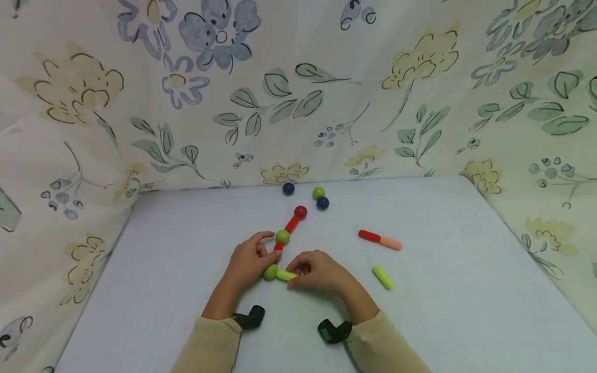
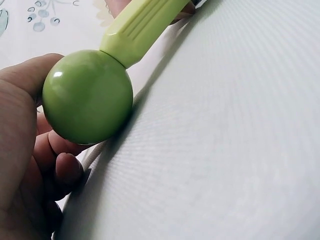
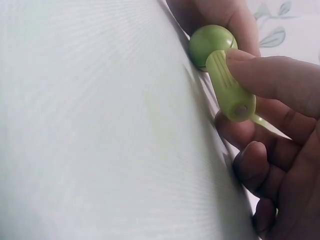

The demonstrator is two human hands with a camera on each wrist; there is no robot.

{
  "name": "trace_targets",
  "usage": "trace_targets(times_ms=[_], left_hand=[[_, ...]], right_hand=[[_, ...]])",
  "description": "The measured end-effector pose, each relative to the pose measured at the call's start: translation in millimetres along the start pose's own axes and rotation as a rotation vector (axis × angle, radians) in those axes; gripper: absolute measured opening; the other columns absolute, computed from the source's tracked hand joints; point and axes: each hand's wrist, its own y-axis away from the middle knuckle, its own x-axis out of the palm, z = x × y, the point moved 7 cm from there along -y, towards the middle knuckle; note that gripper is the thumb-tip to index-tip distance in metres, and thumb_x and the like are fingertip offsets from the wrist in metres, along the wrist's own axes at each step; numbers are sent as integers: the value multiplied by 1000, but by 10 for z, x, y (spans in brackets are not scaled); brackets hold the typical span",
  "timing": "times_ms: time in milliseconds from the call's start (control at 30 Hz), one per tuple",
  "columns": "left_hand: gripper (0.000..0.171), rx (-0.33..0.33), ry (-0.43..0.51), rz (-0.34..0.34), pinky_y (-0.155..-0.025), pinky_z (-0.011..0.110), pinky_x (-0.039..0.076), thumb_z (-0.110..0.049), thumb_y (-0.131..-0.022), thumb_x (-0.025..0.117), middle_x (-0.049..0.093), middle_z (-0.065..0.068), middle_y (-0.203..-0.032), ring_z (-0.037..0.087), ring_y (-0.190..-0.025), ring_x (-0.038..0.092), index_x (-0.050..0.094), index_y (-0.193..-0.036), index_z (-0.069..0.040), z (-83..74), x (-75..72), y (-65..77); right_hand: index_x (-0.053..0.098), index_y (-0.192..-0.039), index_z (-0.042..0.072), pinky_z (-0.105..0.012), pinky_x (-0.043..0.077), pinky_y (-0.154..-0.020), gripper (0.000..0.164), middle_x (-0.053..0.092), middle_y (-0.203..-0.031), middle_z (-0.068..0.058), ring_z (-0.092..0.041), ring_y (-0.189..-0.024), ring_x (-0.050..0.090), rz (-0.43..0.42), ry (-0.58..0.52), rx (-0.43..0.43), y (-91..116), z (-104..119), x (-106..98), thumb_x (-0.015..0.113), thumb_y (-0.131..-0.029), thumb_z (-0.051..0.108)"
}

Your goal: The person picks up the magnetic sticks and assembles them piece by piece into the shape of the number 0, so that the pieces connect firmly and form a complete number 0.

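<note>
On the white table lies a chain of toy sticks and balls. A red ball (image 1: 300, 212) tops it, followed by a red stick (image 1: 292, 224), an upper green ball (image 1: 282, 237), a second red stick (image 1: 279, 246) and a lower green ball (image 1: 270, 272). My left hand (image 1: 249, 264) holds the second red stick, thumb across it, just above the lower ball (image 2: 87, 97); its grip is partly hidden. Between thumb and fingers, my right hand (image 1: 319, 272) pinches a yellow-green stick (image 3: 230, 90), whose far end touches the lower ball. A round metal disc shows in its near end.
To the right lie a red stick (image 1: 369, 236) end to end with an orange one (image 1: 391, 243), and a loose yellow-green stick (image 1: 383, 277). Toward the back are a dark blue ball (image 1: 288, 188), another green ball (image 1: 318, 192) and a second blue ball (image 1: 323, 203). Floral cloth (image 1: 280, 145) surrounds the table.
</note>
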Motion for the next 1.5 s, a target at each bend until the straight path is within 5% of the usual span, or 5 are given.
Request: trace_targets(times_ms=[200,467,833,1367,1500], left_hand=[[49,6,2,-4,-55,28,35,-35,-86,75,55,-3,-61,14,-53,49,59,-131,-22,-3,8,15],[52,33,-30,-3,-74,34,37,-39,-84,77,55,-4,-59,13,-51,50,60,-130,-22,-7,10,19],[48,39,-42,31,-60,29,33,-37,-82,79,61,-9,-71,13,-60,47,65,-125,-23,0,31,26],[52,68,-21,44,-97,46,32,-33,-82,78,62,-12,-69,13,-56,50,61,-130,-22,7,10,38],[51,38,11,35,-79,36,39,-32,-84,76,62,-9,-70,14,-57,50,59,-131,-23,25,21,22]], right_hand=[[75,-104,22,-25,47,-70,21,62,-84,7,-12,-82,56,-2,2,-48,4,2,14,79,-84,26],[75,-105,24,-25,48,-70,19,63,-86,9,-12,-83,56,-10,-2,-60,3,2,21,76,-86,27],[54,-139,25,-29,47,-72,53,52,-133,3,-16,-87,51,-281,-3,56,-14,-99,-165,72,-89,30],[50,-144,23,-30,46,-75,58,51,-142,4,-16,-90,51,-249,-18,58,-22,-64,-146,69,-91,33],[51,-143,25,-32,48,-76,55,56,-132,2,-18,-95,53,-260,-34,112,-5,-108,-186,67,-92,38]])
